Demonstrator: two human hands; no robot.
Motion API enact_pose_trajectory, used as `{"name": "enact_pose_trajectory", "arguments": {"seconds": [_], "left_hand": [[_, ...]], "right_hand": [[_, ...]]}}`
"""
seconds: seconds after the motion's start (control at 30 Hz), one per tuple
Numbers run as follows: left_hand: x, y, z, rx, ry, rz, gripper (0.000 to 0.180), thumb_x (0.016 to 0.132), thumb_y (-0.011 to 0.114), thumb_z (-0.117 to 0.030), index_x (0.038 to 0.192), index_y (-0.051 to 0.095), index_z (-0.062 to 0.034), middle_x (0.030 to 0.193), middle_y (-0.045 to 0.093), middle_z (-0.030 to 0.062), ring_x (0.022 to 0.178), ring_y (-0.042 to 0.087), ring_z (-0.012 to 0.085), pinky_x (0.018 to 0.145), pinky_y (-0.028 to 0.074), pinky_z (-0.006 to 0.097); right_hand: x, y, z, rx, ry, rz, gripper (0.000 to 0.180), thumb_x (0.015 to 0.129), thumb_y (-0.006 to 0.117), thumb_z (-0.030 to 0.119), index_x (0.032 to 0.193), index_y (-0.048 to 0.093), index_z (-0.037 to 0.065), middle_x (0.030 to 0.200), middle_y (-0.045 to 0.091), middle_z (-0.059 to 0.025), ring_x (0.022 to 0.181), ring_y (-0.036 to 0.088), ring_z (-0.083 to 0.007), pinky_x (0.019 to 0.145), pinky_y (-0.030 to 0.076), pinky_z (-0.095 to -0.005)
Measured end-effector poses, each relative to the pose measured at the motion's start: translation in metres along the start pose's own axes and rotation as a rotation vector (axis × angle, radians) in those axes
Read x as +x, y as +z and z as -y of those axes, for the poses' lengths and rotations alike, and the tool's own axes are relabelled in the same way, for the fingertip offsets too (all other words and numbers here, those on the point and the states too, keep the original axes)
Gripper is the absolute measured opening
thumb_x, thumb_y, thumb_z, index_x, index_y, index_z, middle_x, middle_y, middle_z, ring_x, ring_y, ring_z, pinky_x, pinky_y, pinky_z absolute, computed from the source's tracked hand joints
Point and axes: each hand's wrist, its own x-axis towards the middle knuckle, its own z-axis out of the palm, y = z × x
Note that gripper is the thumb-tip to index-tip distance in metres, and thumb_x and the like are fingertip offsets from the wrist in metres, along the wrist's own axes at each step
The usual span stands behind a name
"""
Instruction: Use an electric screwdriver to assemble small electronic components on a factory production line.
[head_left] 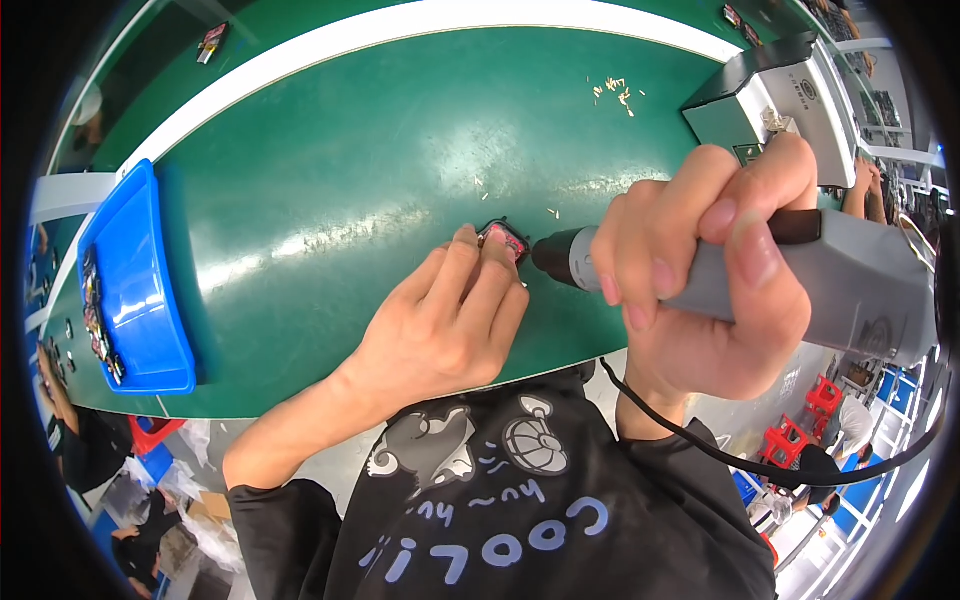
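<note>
The right grip [735, 345] is clamped around a grey handheld tool [855, 285], its black nose [556, 257] just beside a small dark-edged device [516, 245]. The left grip [440, 322] lies over that device on the green table [370, 140]; with its thumb hidden, clamping cannot be told.

The tabletop [330, 150] is smooth and glossy green, with light smeared across it in white streaks. The tray [150, 290] looks like shiny, hard blue plastic. On the power tool [865, 285], the grey casing seems to be plastic with a soft sheen — closer to satin than gloss — while its black nose [555, 256] is duller. The black cable [760, 467] looks smooth and rubbery. The shirt [480, 510] is matt black cloth — softly creased, with a flat print.
</note>
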Motion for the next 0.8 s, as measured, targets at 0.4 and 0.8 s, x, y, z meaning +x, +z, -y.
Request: {"name": "enact_pose_trajectory", "arguments": {"seconds": [0.4,0.8], "left_hand": [[0.002,0.006,0.003,0.007,0.017,-0.049,0.014,0.067,0.068,-0.001,0.078,0.064,0.0063,0.089,0.065,0.0173,0.084,0.066,0.0287,0.068,0.054,0.032],[0.013,-0.013,0.002,-0.105,-0.011,0.111,0.018,0.066,0.067,-0.002,0.081,0.064,0.0062,0.089,0.064,0.0163,0.09,0.065,0.0292,0.078,0.057,0.033]], "right_hand": [[0.0,-0.002,-0.008,0.134,-0.024,-0.024,0.014,0.101,0.041,0.017,0.096,0.039,0.004,0.069,0.048,-0.0106,0.04,0.041,-0.0159,0.042,0.04,-0.0341],[0.0,0.0,-0.013,-0.007,0.015,-0.01,0.018,0.096,0.054,0.01,0.091,0.037,0.008,0.063,0.046,-0.0072,0.041,0.037,-0.0141,0.043,0.038,-0.0328]]}}
